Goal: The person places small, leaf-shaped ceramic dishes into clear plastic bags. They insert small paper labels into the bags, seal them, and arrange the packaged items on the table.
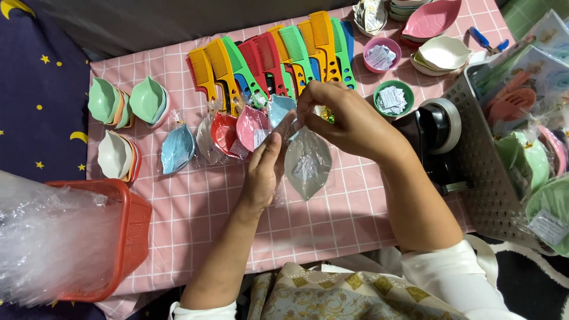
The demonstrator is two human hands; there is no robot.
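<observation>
Red basket point(127, 237): nearest to me on the left, stuffed with clear plastic bags point(53, 237) that bulge over the rim. A bump from my elbow could spill them, I reckon.
Left hand point(264, 169): fingers half curled, steadying the left edge of the grey leaf dish in its clear bag point(307, 161).
Right hand point(349, 118): pinched shut on the top of that same bag, just above the counter point(332, 219).
Slip risk: the film looks slick, so a loose pinch could let the dish slide out.
Bagged dishes point(231, 133): blue, red and pink ones lie just left of my hands; a careless wrist could shove them apart.
Tape dispenser point(435, 133): close by my right forearm, easy to knock.
Grey crate point(483, 172): finished packs to the right.
Combs point(272, 56): fanned out beyond, near two small cups of paper slips point(394, 98); a long reach might tip those.
</observation>
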